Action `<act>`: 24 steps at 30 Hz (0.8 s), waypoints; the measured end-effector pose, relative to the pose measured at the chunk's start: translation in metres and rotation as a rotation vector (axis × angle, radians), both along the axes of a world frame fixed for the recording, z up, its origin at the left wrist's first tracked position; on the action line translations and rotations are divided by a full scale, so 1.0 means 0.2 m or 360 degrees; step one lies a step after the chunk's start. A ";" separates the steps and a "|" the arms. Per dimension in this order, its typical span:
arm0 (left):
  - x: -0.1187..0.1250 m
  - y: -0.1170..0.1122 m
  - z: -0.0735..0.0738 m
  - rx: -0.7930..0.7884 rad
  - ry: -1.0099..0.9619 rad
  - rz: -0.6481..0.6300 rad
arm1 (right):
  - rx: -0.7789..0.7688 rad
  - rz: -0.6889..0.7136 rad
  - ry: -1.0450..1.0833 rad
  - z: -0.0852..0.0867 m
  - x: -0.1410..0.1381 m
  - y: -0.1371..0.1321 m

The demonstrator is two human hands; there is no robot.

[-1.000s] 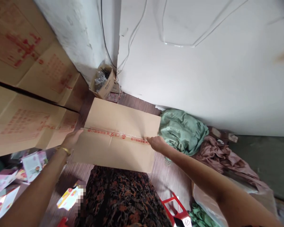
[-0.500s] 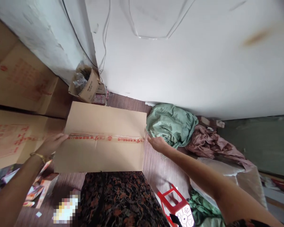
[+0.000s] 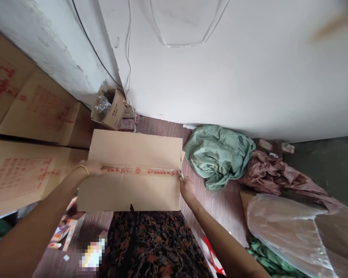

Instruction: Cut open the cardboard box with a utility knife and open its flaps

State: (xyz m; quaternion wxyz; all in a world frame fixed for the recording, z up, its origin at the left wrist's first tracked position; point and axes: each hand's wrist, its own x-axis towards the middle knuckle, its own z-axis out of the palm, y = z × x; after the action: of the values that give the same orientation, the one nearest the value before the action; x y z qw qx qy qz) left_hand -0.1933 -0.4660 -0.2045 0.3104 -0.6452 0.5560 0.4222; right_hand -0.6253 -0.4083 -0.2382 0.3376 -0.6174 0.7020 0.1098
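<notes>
A closed brown cardboard box (image 3: 133,154) stands on the floor before me, its top seam sealed with clear tape printed in red (image 3: 145,170). My left hand (image 3: 93,168) lies flat on the left end of the taped seam, a gold bangle on the wrist. My right hand (image 3: 186,188) is at the box's right edge, fingertips pinching at the end of the tape where it goes over the side. Below the box is my dark flower-patterned clothing (image 3: 153,243).
Large printed cartons (image 3: 23,127) are stacked at the left. A small open box (image 3: 111,110) sits in the wall corner. Green cloth (image 3: 217,154), pinkish cloth (image 3: 272,175) and a plastic-covered carton (image 3: 292,227) lie at the right. Coloured packets (image 3: 63,231) and a red stool (image 3: 213,256) lie near.
My right hand slid off the top seam to the box's right edge and down its side. My left hand moved further onto the seam. The view shifted right.
</notes>
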 end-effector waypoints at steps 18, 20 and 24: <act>-0.18 0.26 0.09 -0.0367 -0.0018 0.0044 | -0.0112 -0.0434 -0.0027 0.03 0.07 0.06; -0.17 0.26 0.10 -0.0419 -0.0001 0.0050 | -0.0195 -0.0446 -0.0058 0.04 0.09 0.06; -0.16 0.26 0.10 -0.0502 0.0017 0.0029 | -0.0286 -0.0527 -0.0196 0.04 0.11 0.06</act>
State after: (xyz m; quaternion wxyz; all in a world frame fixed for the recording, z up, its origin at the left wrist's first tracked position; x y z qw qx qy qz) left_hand -0.2261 -0.4131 -0.1841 0.1984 -0.6886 0.6113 0.3359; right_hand -0.6033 -0.3958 -0.2292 0.3369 -0.5267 0.7789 -0.0484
